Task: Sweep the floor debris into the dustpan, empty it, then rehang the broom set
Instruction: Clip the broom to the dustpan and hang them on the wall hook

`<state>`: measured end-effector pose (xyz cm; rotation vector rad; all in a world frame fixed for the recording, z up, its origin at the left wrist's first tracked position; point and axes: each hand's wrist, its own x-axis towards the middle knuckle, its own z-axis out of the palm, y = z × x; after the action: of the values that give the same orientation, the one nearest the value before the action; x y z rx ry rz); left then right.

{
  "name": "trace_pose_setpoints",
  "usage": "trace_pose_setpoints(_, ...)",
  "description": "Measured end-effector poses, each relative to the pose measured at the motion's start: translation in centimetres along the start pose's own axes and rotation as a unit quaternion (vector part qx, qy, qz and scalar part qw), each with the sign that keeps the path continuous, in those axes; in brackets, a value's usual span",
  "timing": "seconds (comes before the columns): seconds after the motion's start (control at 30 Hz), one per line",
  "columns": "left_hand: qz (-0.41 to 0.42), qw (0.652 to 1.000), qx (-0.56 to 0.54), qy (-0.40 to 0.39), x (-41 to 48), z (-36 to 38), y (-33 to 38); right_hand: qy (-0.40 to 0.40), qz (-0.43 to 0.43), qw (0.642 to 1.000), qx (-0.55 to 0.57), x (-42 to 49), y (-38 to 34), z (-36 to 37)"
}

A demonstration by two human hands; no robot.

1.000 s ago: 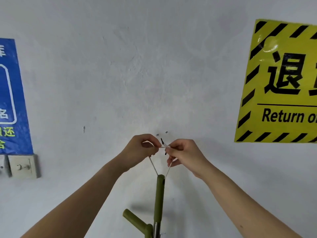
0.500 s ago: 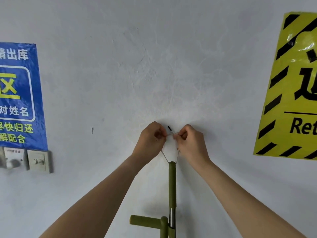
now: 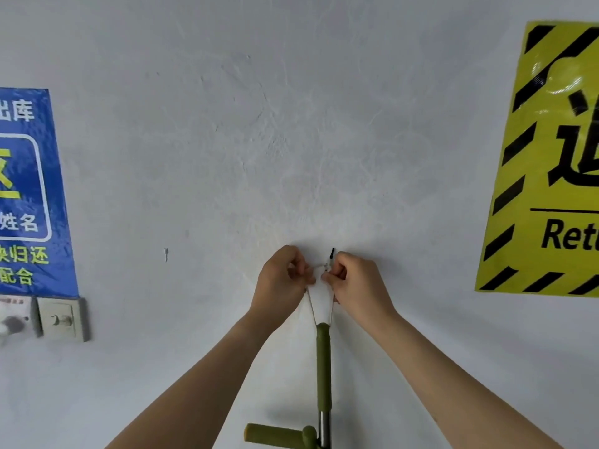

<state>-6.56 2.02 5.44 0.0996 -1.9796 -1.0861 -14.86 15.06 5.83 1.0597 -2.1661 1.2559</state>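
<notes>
The olive-green broom handle (image 3: pixel 323 367) hangs upright against the white wall, with a thin string loop (image 3: pixel 311 306) running up from its top. My left hand (image 3: pixel 281 280) pinches the left side of the loop and my right hand (image 3: pixel 355 283) pinches the right side, both held up at a small black nail or hook (image 3: pixel 332 253) in the wall. A second olive-green grip (image 3: pixel 275 433) sticks out to the left near the bottom edge. The broom head and the dustpan pan are out of view.
A blue sign (image 3: pixel 24 192) hangs on the wall at the left, above two wall switches (image 3: pixel 60 319). A yellow and black striped sign (image 3: pixel 551 163) covers the right side. Bare white wall lies between them.
Both hands have come closer together at the hook, raising the string loop and the broom handle a little higher on the wall. The view has shifted slightly.
</notes>
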Motion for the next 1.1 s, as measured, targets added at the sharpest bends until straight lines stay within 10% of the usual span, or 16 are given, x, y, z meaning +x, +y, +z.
trace_pose_setpoints(1.1, -0.009, 0.988, 0.047, 0.150, -1.9, 1.7, -1.8, -0.003, 0.049, 0.999, 0.017, -1.3, -0.1, 1.3)
